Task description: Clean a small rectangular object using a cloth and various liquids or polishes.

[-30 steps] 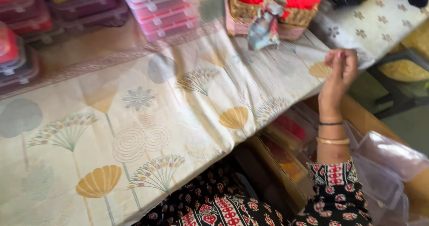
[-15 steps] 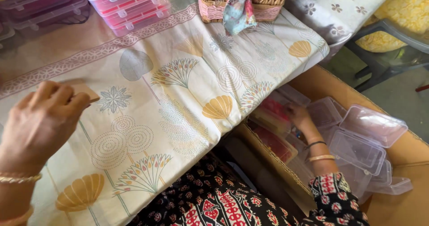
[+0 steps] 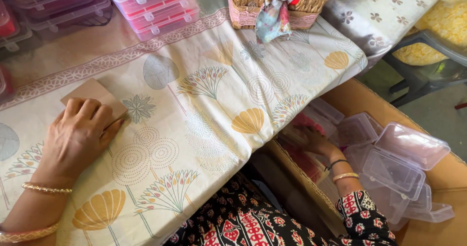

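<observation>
My left hand (image 3: 78,139) rests flat on a small brown card piece (image 3: 95,96) that lies on the patterned cream tablecloth (image 3: 204,119); the fingers cover its lower edge. My right hand (image 3: 311,140) reaches down below the table edge into a cardboard box (image 3: 357,97) that holds several clear plastic containers (image 3: 394,170). The right fingers are among reddish contents under the cloth's overhang, and whether they grip anything is hidden.
Stacks of clear lidded boxes with pink and red contents (image 3: 155,7) stand at the back of the table. A wicker basket (image 3: 272,0) with a cloth bow sits at the back right. A grey plastic chair (image 3: 423,56) stands on the right.
My left hand has come down onto the table and settled on the brown card. My right hand dropped from in front of me into the cardboard box. The view has tilted down.
</observation>
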